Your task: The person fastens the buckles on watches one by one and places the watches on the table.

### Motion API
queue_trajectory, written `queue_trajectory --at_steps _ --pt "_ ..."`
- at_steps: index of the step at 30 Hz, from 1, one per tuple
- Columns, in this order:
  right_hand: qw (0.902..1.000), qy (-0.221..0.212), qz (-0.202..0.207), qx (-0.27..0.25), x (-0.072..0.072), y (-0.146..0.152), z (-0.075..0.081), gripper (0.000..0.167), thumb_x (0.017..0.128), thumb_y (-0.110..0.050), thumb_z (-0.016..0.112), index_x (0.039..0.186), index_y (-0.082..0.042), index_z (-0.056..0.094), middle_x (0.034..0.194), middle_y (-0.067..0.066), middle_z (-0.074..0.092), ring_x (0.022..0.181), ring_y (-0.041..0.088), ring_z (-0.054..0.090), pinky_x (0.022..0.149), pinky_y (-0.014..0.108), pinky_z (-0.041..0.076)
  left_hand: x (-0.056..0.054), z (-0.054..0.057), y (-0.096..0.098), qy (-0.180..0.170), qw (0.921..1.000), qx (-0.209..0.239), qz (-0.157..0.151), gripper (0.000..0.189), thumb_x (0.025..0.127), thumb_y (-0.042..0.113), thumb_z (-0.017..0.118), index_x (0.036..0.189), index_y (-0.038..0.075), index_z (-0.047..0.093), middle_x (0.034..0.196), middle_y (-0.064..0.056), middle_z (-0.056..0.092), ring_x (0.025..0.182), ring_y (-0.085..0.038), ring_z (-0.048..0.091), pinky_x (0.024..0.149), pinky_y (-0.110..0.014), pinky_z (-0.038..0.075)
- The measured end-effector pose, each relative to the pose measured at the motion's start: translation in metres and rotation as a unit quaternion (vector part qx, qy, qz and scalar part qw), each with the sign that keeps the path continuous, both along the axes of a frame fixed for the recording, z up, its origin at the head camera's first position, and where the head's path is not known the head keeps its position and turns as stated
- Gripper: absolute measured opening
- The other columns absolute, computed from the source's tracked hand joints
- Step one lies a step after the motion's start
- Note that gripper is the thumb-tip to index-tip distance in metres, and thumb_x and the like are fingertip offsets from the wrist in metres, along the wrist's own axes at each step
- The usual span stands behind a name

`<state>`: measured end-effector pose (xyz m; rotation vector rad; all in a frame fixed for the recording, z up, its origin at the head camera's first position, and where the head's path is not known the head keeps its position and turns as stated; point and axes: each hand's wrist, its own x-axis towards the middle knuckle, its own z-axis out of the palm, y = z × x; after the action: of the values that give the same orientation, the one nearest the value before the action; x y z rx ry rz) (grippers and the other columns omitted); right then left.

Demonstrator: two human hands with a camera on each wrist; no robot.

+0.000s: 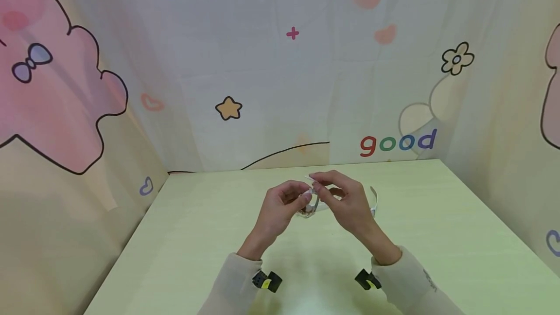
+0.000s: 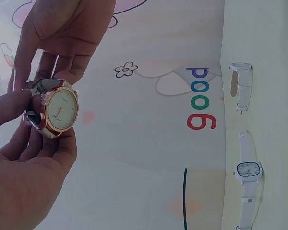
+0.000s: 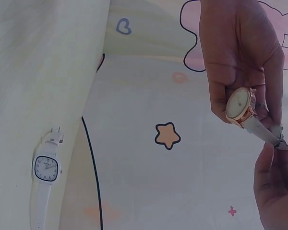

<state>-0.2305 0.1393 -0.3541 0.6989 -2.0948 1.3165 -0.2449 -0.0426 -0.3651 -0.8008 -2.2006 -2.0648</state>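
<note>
Above the table, both hands hold one wristwatch (image 2: 62, 110) with a rose-gold case, a pale round dial and a whitish strap bent into a loop. My left hand (image 1: 282, 205) grips it near the case and strap, thumb and fingers closed in. Thumb and fingers of my right hand (image 1: 345, 201) pinch the strap's end by the buckle. In the right wrist view the strap (image 3: 261, 130) runs from the case down to the right hand (image 3: 278, 201). Fingers hide part of the buckle area, so whether the strap is fastened cannot be told.
A white watch with a squarish dial (image 2: 249, 169) lies on the table behind the hands. Farther right stands another white-strapped watch (image 1: 374, 203) with a brown strap lining. A printed cloth (image 1: 271, 72) hangs behind the table (image 1: 175, 237).
</note>
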Motion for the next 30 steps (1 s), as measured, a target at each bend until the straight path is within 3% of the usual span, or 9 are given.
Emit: queue_trajectory --at_steps 5,12,19,26,30 --pt "0.9998 0.011 -0.01 -0.012 -0.0009 -0.0006 -0.0003 0.02 0.092 -0.005 0.067 0.111 -0.008 0.072 0.099 0.005 0.073 0.087 0.001 0.065 0.079 0.017 0.055 0.0003 0.0006 -0.0002 -0.004 1.0 0.004 0.0 0.022 0.094 0.019 0.067 0.113 0.006 0.067 0.105 -0.014 0.069 0.088 -0.018 0.063 0.075 -0.02 0.052" --pt "0.9988 0.008 -0.007 -0.049 -0.0013 -0.0005 0.0 0.017 0.09 -0.003 0.069 0.107 -0.007 0.072 0.098 0.007 0.074 0.086 0.0 0.065 0.077 0.016 0.056 0.0003 0.0001 -0.0001 -0.006 1.0 0.006 -0.003 0.022 0.094 0.016 0.067 0.114 0.006 0.067 0.107 -0.018 0.069 0.093 -0.029 0.065 0.077 -0.021 0.054" --pt "0.9986 0.016 0.003 -0.05 -0.0008 -0.0001 0.0016 0.015 0.089 -0.002 0.069 0.103 -0.008 0.073 0.095 0.007 0.074 0.083 0.002 0.066 0.076 0.016 0.056 -0.0008 0.0004 0.0009 -0.004 0.9999 0.01 -0.001 0.022 0.093 0.017 0.068 0.113 0.008 0.069 0.106 -0.009 0.07 0.083 -0.009 0.063 0.072 -0.021 0.053" --pt "0.9987 0.022 0.009 -0.046 0.0004 0.0019 0.0029 0.017 0.088 0.002 0.069 0.101 -0.009 0.072 0.095 0.005 0.073 0.088 0.012 0.067 0.076 0.017 0.056 0.0004 0.0009 -0.0005 0.007 0.9991 0.028 0.031 0.017 0.092 0.015 0.069 0.108 0.008 0.07 0.092 0.0 0.068 0.076 -0.008 0.056 0.067 -0.021 0.051" --pt "0.999 0.026 0.008 -0.035 0.0006 0.0036 0.0025 0.017 0.087 0.004 0.068 0.098 -0.009 0.072 0.094 0.005 0.072 0.088 0.009 0.065 0.075 0.017 0.056 0.0004 0.0015 -0.0005 0.003 0.9978 0.055 0.036 0.018 0.091 0.012 0.07 0.108 0.004 0.069 0.094 -0.001 0.069 0.08 -0.008 0.06 0.068 -0.019 0.051"
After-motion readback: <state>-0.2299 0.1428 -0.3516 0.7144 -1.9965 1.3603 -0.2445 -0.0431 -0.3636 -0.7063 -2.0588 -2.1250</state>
